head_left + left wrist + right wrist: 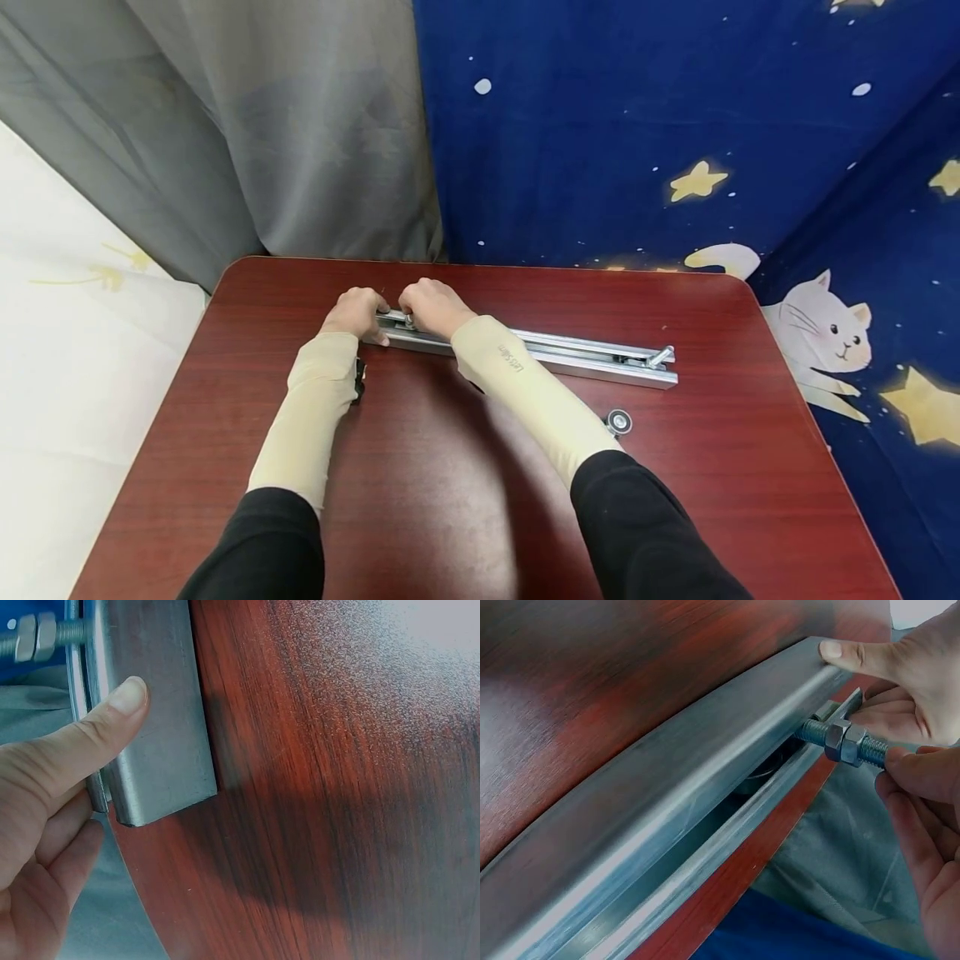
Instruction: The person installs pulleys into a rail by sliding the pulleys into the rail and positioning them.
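A long slotted metal channel rail (pixel 592 360) lies across the table with its slot facing up. My left hand (pixel 356 315) grips its left end, the thumb (pixel 124 705) on the near side wall and the fingers at the far side. Out of the slot near that end stands a threaded bolt (pixel 874 752) with two nuts (pixel 846 742) on it. My right hand (pixel 934 832) pinches the bolt's free tip between thumb and fingers. Inside the slot, beside the bolt, part of a round roller (pixel 761 780) shows.
Another bolt (pixel 660 357) sticks up at the rail's right end. A loose roller wheel (pixel 618 422) lies on the red-brown table (pixel 420 500), partly behind my right forearm. Grey and blue curtains (pixel 570 142) hang beyond the table's far edge.
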### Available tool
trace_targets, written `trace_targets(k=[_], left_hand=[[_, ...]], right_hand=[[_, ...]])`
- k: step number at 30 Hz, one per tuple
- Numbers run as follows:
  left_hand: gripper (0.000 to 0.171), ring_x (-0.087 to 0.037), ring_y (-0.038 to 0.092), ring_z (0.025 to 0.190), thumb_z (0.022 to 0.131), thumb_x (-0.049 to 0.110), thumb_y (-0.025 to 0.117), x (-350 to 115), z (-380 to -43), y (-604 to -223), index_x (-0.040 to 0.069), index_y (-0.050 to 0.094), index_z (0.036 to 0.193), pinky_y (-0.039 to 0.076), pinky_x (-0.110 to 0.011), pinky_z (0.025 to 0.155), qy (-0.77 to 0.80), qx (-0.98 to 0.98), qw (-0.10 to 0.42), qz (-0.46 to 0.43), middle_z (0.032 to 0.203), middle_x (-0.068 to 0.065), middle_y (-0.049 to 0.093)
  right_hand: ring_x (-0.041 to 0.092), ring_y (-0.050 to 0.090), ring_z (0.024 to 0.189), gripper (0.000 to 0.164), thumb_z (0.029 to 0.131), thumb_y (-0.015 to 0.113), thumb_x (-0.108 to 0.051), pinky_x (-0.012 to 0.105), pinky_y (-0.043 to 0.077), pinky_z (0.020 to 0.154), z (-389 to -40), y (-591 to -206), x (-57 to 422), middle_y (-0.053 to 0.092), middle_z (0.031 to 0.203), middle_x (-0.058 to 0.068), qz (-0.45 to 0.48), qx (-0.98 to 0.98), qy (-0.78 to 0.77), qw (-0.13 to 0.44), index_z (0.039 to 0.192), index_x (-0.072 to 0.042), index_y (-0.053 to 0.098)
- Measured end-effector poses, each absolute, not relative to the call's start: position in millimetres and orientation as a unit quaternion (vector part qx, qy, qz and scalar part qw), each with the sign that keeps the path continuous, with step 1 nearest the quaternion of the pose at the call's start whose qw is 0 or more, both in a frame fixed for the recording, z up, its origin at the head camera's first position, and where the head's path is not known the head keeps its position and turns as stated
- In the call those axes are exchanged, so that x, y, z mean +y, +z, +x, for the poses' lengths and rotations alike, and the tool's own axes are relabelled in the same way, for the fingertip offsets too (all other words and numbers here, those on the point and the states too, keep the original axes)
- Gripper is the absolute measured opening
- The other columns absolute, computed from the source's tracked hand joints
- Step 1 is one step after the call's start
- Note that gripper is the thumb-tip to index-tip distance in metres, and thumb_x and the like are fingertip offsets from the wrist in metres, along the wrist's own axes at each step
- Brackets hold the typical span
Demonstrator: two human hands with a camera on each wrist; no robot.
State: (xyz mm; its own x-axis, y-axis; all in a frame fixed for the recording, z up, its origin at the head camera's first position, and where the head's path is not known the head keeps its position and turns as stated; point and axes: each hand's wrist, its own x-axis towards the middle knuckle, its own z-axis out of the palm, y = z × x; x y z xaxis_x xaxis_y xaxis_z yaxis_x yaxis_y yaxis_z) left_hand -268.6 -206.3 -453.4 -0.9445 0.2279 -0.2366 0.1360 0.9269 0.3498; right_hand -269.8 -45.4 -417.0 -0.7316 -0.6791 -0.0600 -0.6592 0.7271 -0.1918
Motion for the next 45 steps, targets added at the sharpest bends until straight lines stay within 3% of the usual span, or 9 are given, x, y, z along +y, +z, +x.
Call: trace_targets(k=[9, 17, 23, 32, 45], left_hand=[[0.062, -0.038, 0.051, 0.106, 0.057, 0.012, 0.085, -205.9, -269.0, -453.9, -0.002, 0.062, 0.112, 0.042, -0.047, 0.091, 0.170, 0.972, 0.142, 0.084, 0.115, -0.020, 0.059], [0.062, -0.038, 0.050, 0.109, 0.057, 0.013, 0.085, -205.6, -268.6, -453.2, -0.001, 0.062, 0.113, 0.041, -0.047, 0.092, 0.171, 0.971, 0.144, 0.082, 0.116, -0.019, 0.059], [0.061, -0.040, 0.047, 0.113, 0.060, 0.013, 0.084, -206.2, -268.1, -453.9, -0.001, 0.061, 0.115, 0.040, -0.049, 0.093, 0.170, 0.971, 0.151, 0.080, 0.118, -0.021, 0.057], [0.062, -0.040, 0.048, 0.112, 0.058, 0.013, 0.085, -204.8, -267.5, -453.9, -0.002, 0.062, 0.113, 0.039, -0.049, 0.094, 0.173, 0.971, 0.139, 0.083, 0.116, -0.021, 0.058], [0.063, -0.040, 0.048, 0.111, 0.058, 0.013, 0.085, -205.3, -266.7, -452.5, -0.003, 0.061, 0.113, 0.039, -0.049, 0.094, 0.175, 0.970, 0.142, 0.088, 0.117, -0.022, 0.058]], right_hand=[[0.011, 0.053, 0.066, 0.021, 0.078, 0.057, 0.004, 0.021, 0.044, 0.058, -268.7, -417.2, -29.2, 0.063, 0.072, -0.003, -0.373, 0.922, -0.085, 0.054, 0.076, -0.011, 0.071], [0.010, 0.044, 0.061, 0.025, 0.076, 0.052, 0.006, 0.019, 0.035, 0.054, -267.7, -417.6, -12.8, 0.055, 0.065, -0.005, -0.375, 0.921, -0.095, 0.050, 0.071, -0.010, 0.070], [0.011, 0.034, 0.058, 0.028, 0.073, 0.049, 0.009, 0.019, 0.028, 0.051, -266.2, -420.1, 0.2, 0.041, 0.057, -0.006, -0.385, 0.916, -0.112, 0.029, 0.056, -0.013, 0.054], [0.010, 0.043, 0.058, 0.024, 0.075, 0.051, 0.007, 0.021, 0.038, 0.055, -263.9, -420.2, 17.5, 0.058, 0.062, -0.003, -0.393, 0.910, -0.127, 0.025, 0.068, -0.007, 0.070], [0.010, 0.039, 0.056, 0.024, 0.075, 0.051, 0.007, 0.019, 0.034, 0.053, -261.2, -421.0, 37.8, 0.055, 0.060, -0.003, -0.387, 0.911, -0.141, 0.029, 0.066, -0.006, 0.068]])
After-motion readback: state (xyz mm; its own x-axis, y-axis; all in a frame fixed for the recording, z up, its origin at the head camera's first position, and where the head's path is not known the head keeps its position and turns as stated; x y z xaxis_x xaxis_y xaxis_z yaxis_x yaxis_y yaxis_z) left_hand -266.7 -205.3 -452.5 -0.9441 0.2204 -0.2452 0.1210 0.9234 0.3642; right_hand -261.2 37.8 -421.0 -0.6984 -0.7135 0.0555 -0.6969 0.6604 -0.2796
